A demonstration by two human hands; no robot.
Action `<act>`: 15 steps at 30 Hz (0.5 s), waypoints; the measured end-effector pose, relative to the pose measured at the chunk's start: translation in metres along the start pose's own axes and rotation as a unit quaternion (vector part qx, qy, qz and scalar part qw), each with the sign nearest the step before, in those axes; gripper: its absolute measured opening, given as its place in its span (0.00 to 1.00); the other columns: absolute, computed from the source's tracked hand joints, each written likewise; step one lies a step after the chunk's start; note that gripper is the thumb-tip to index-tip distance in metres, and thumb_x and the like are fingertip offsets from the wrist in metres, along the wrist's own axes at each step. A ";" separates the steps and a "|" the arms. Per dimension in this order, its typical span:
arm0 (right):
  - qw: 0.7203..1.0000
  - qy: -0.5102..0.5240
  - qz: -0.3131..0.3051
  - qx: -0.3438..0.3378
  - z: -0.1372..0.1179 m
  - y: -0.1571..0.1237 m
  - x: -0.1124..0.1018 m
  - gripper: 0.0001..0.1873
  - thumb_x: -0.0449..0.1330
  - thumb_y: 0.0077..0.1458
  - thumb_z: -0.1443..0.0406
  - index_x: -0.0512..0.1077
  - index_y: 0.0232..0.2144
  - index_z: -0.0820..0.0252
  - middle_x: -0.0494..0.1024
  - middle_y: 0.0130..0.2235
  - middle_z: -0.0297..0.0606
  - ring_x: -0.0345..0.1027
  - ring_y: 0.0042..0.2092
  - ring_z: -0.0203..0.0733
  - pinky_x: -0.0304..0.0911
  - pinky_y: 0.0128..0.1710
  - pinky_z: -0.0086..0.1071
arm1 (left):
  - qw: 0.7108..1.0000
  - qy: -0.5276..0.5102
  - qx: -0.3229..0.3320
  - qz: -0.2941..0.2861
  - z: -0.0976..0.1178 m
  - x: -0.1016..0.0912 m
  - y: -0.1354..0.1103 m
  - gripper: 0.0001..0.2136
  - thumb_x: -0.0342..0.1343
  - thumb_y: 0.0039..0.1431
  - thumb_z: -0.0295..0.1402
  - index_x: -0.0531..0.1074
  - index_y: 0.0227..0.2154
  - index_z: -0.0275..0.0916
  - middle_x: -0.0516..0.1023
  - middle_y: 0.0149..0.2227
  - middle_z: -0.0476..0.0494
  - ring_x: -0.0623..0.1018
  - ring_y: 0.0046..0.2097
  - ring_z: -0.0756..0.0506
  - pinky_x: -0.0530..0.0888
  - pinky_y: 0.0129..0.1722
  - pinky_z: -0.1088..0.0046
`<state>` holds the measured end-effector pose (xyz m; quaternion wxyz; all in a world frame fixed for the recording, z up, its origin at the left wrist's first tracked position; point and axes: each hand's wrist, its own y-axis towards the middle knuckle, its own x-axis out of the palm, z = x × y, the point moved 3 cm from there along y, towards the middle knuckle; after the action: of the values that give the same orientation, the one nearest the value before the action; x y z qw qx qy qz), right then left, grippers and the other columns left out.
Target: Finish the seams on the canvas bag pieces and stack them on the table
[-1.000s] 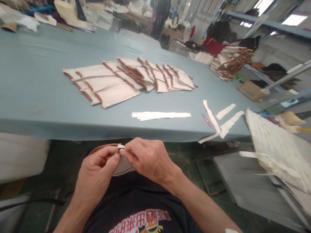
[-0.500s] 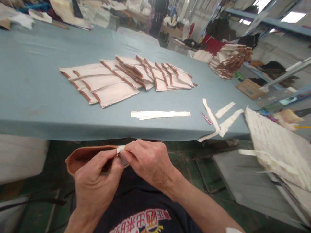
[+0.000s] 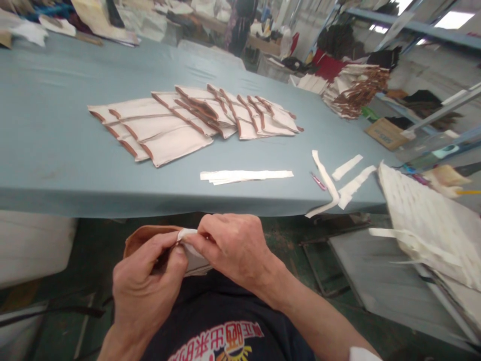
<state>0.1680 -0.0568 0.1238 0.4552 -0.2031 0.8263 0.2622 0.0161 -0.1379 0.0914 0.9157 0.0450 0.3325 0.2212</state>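
Just off the table's front edge, my two hands hold a fabric pouch with a brown band at its mouth [image 3: 145, 235] and an off-white body. My left hand [image 3: 150, 281] pinches the brown edge between thumb and forefinger. My right hand [image 3: 235, 250] is closed on a white strip or flap [image 3: 187, 233] at the same edge, fingertips close to the left ones. Part of the pouch is hidden behind my hands.
Off-white pouches with brown edges [image 3: 176, 140] lie overlapping on the blue-green table [image 3: 56, 165]. Nearer are stacked white strips [image 3: 246, 175], loose strips [image 3: 347, 168] and a small pink tool [image 3: 318, 181]. Piled brown-and-white pieces [image 3: 356, 90] stand far right; white sheets [image 3: 424, 225] lie nearer.
The pouch's brown mouth has drawn in to the right behind my left hand, and more of its off-white body shows below my fingers. My right hand has shifted slightly, exposing more white strip.
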 end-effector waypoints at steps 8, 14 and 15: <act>0.950 0.228 -0.196 0.088 0.015 0.000 0.021 0.25 0.58 0.76 0.56 0.68 0.25 0.57 0.68 0.25 0.27 0.57 0.29 0.34 0.47 0.32 0.31 | 0.983 -0.117 -0.089 -0.110 0.004 0.004 0.003 0.10 0.56 0.62 0.39 0.77 0.26 0.46 0.78 0.26 0.53 0.74 0.27 0.45 0.70 0.29 0.72; 0.952 0.247 -0.168 0.070 0.009 -0.013 0.039 0.21 0.56 0.70 0.66 0.57 0.24 0.55 0.58 0.24 0.27 0.48 0.27 0.36 0.41 0.31 0.36 | 0.961 -0.166 -0.153 -0.157 -0.013 0.006 0.000 0.11 0.60 0.58 0.41 0.77 0.24 0.44 0.71 0.22 0.54 0.66 0.25 0.48 0.63 0.25 0.74; 0.945 0.278 -0.157 0.071 0.008 -0.014 0.040 0.21 0.55 0.71 0.65 0.56 0.24 0.54 0.58 0.24 0.27 0.49 0.27 0.36 0.42 0.31 0.35 | 0.954 -0.182 -0.171 -0.168 -0.016 0.005 0.000 0.10 0.61 0.58 0.42 0.78 0.25 0.44 0.72 0.23 0.54 0.67 0.25 0.47 0.63 0.25 0.74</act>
<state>0.1609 -0.0668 0.0826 0.2557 -0.3617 0.8944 0.0611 0.0095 -0.1372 0.0757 0.9786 -0.1294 0.1203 0.1055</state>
